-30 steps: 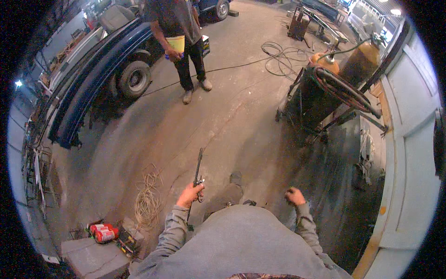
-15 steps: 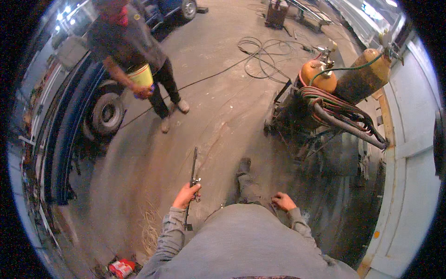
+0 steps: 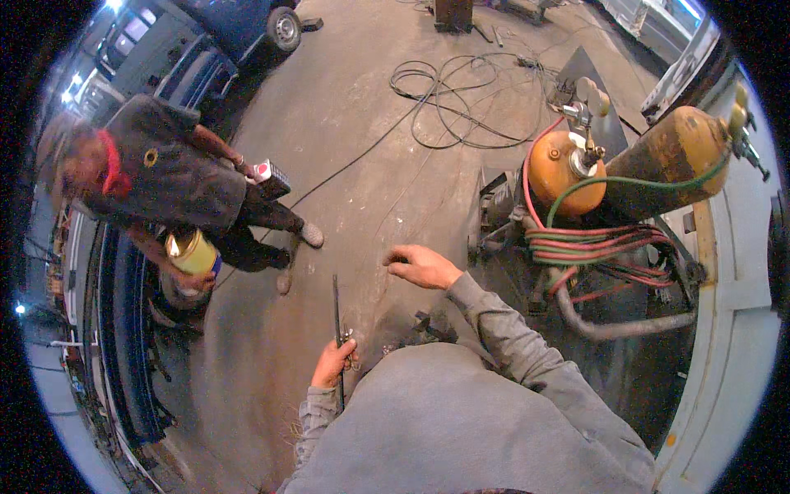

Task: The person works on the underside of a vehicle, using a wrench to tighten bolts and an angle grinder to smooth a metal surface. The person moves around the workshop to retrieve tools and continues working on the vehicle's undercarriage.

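"Where's the dark bar tool?"

"Well left of the orange cylinder, in the left hand; that grip is pinching it, thumb along its side."

"And the right hand?"

"Also left of the cylinder but nearer, its grip loosely spread."

"Around them?"

"Red and green hoses looped just beside the cylinder; a co-worker far to its left, carrying a yellow tub."

Scuffed brown-grey floor spreading toward twelve o'clock, pale panelled wall at four o'clock, bright lights at ten, dark-blue vehicle at eleven
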Demonstrator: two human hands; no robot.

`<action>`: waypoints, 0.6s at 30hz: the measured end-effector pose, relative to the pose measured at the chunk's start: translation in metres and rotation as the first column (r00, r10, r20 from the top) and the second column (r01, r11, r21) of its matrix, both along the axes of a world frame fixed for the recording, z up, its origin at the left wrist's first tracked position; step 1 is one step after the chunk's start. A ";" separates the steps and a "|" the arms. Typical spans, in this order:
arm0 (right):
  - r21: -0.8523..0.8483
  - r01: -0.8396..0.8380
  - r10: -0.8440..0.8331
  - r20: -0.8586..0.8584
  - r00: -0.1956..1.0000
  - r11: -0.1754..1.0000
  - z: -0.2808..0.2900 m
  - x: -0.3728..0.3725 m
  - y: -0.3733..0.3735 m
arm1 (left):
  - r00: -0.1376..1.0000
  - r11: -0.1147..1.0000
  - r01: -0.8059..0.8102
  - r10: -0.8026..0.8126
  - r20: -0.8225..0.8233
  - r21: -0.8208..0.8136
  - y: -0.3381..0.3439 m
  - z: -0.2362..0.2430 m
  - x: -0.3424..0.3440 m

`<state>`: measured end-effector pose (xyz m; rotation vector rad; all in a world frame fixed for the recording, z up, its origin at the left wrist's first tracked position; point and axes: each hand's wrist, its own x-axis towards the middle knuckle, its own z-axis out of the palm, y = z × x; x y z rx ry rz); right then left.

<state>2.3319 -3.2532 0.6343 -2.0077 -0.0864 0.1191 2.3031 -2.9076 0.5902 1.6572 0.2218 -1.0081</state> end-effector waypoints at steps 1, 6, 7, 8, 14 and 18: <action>0.050 0.003 0.000 -0.060 0.998 0.999 0.004 0.017 -0.004 | 0.999 1.000 -0.008 0.008 -0.033 0.019 -0.006 0.000 0.010; 0.130 0.039 -0.025 -0.105 0.994 0.991 0.026 0.113 -0.048 | 0.999 0.999 -0.047 0.047 -0.002 -0.003 -0.061 -0.012 0.111; 0.130 0.039 -0.026 -0.097 0.995 0.991 0.024 0.135 -0.058 | 0.999 0.999 -0.039 0.038 -0.010 -0.021 -0.073 -0.019 0.138; 0.140 0.042 -0.030 -0.089 0.996 0.989 0.016 0.157 -0.070 | 0.999 0.999 -0.030 0.029 -0.017 -0.039 -0.084 -0.030 0.168; 0.226 0.122 -0.060 -0.264 0.963 0.966 0.020 0.250 -0.144 | 1.000 0.998 0.009 -0.008 0.024 -0.055 -0.159 -0.024 0.307; 0.345 0.366 -0.233 -0.371 0.899 0.864 -0.001 0.304 -0.197 | 0.995 0.995 0.087 -0.085 0.048 -0.046 -0.199 -0.024 0.388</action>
